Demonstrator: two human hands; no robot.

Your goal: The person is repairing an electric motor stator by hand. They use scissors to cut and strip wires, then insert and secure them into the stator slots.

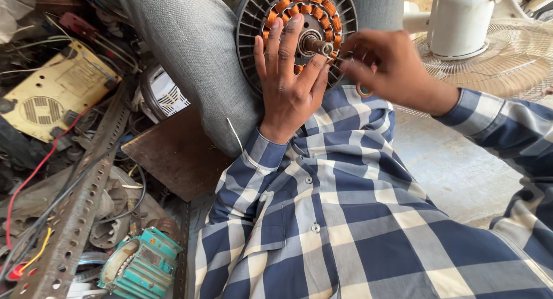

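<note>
Stator (296,22) on lap btwn knees, shaft pointing at cam; L hand (288,74) flat on its face, fingers spread, R hand (383,68) pinching wire just right of shaft, nearer it.

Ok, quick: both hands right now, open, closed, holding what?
Left hand: open, flat on the motor stator.
Right hand: pinched on something thin by the shaft; what, cannot be told.
</note>
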